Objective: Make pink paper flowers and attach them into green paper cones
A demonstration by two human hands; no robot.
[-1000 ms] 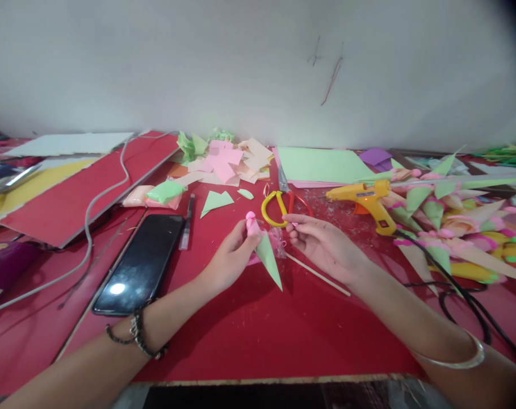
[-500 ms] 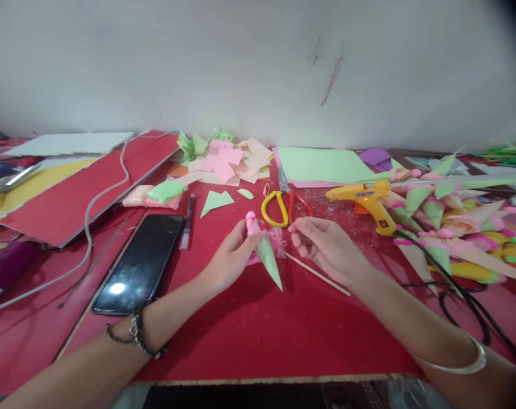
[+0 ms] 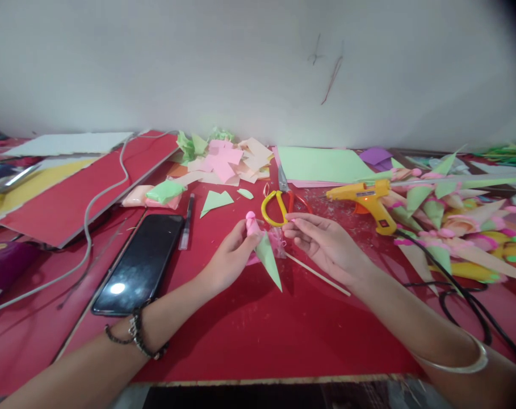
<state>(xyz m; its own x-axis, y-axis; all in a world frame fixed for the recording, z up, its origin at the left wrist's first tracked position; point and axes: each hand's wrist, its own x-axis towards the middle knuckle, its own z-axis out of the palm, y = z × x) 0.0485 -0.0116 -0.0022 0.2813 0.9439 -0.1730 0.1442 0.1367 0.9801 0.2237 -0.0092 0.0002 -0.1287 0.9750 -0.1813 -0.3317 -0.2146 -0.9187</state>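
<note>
My left hand (image 3: pixel 229 257) is closed on a small paper flower (image 3: pixel 266 255), which has a pink upper part topped by a round pink ball and a pointed light-green leaf hanging down. Right of it, my right hand (image 3: pixel 321 241) is closed in a pinch, apart from the flower. Whatever is between those fingertips is too small to make out. Behind the flower lies a crumpled clear plastic wrapper (image 3: pixel 278 241), partly hidden. A thin wooden stick (image 3: pixel 319 275) rests on the red table below my right hand. Yellow-and-red-handled scissors (image 3: pixel 275 209) lie just beyond the hands.
A yellow glue gun (image 3: pixel 364 201) with a lit orange light lies at right, beside a pile of paper flowers (image 3: pixel 447 218). At left are a black phone (image 3: pixel 141 264), a pen (image 3: pixel 187 221) and bagged clay (image 3: pixel 166 194). Green paper sheets (image 3: pixel 323 163) lie against the wall.
My right hand has shifted slightly left, closer to the flower, with its fingers pinched. My left hand and the flower have stayed almost still.
</note>
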